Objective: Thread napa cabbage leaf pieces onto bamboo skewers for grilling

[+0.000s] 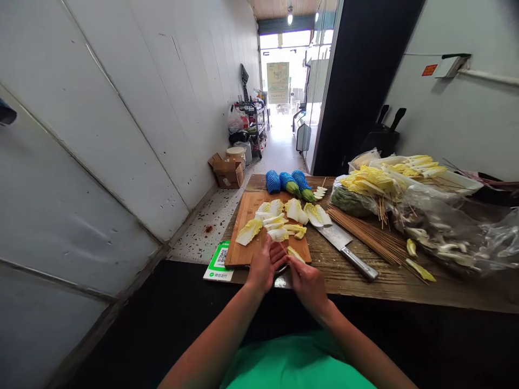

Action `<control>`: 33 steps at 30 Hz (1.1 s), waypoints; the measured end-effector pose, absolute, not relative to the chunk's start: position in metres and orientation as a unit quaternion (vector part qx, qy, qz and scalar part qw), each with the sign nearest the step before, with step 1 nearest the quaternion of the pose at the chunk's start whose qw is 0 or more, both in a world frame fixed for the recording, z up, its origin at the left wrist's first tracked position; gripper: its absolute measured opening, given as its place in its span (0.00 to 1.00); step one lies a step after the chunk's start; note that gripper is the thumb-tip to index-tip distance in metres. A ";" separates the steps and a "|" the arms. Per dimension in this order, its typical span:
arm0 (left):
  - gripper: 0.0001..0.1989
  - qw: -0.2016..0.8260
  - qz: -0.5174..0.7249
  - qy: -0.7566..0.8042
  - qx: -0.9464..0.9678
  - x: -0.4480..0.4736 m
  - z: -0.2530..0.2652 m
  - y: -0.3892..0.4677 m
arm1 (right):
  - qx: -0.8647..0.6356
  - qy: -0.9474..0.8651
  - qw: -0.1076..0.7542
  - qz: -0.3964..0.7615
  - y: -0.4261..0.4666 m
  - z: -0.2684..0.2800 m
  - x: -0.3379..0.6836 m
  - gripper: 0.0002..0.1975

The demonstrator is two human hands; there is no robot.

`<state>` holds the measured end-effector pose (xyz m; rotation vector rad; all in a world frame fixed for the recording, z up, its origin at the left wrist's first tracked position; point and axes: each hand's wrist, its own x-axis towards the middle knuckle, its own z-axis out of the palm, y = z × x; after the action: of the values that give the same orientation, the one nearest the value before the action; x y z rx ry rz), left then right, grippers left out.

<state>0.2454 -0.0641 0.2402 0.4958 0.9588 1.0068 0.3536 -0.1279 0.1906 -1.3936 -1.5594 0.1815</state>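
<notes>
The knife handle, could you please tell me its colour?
The knife handle is silver-grey, in the head view.

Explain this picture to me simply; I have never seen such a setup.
There is no machine here, only a person's two bare hands. The single picture comes from a camera worn on the head, looking forward and down. On the wooden table lies a cutting board with pale yellow cabbage leaves. Right of the board are a knife and many thin sticks; behind it sit green vegetables in blue netting. The left hand is palm up beside the leaves. The right hand seems to pinch something thin, too small to make out.
</notes>
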 end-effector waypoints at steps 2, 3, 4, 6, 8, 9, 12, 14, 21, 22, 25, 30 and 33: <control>0.18 0.718 0.483 0.420 0.276 0.238 0.243 -0.067 | -0.563 -0.599 0.546 0.160 -0.130 0.212 0.377 0.16; 0.19 0.693 0.501 0.416 0.310 0.234 0.245 -0.066 | -0.552 -0.575 0.560 0.224 -0.132 0.223 0.390 0.16; 0.19 0.664 0.520 0.413 0.343 0.230 0.248 -0.064 | -0.533 -0.555 0.568 0.293 -0.134 0.233 0.404 0.16; 0.21 0.615 0.555 0.405 0.388 0.223 0.256 -0.053 | -0.478 -0.521 0.576 0.410 -0.139 0.247 0.428 0.16; 0.23 0.593 0.579 0.380 0.411 0.220 0.269 -0.041 | -0.422 -0.499 0.580 0.486 -0.143 0.251 0.444 0.15; 0.24 0.587 0.586 0.364 0.424 0.219 0.276 -0.036 | -0.399 -0.491 0.580 0.513 -0.145 0.250 0.449 0.14; 0.24 0.573 0.567 0.331 0.490 0.221 0.301 -0.029 | -0.352 -0.479 0.569 0.568 -0.148 0.239 0.453 0.13; 0.23 0.561 0.520 0.327 0.554 0.223 0.314 -0.030 | -0.339 -0.480 0.556 0.588 -0.152 0.230 0.452 0.13; 0.22 0.588 0.393 0.328 0.626 0.221 0.335 -0.047 | -0.329 -0.485 0.549 0.596 -0.163 0.217 0.454 0.15; 0.22 0.598 0.389 0.323 0.622 0.221 0.336 -0.048 | -0.327 -0.486 0.544 0.600 -0.164 0.216 0.454 0.15; 0.22 0.604 0.393 0.335 0.608 0.221 0.338 -0.054 | -0.326 -0.490 0.531 0.610 -0.165 0.214 0.453 0.15; 0.20 0.599 0.394 0.350 0.603 0.225 0.336 -0.060 | -0.336 -0.501 0.534 0.592 -0.169 0.215 0.447 0.14; 0.21 0.600 0.399 0.348 0.601 0.225 0.332 -0.053 | -0.381 -0.521 0.535 0.545 -0.172 0.220 0.439 0.14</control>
<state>0.2246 -0.0532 0.3322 1.3924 0.8058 0.9241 0.4385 -0.1721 0.2200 -0.9090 -1.2416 1.2989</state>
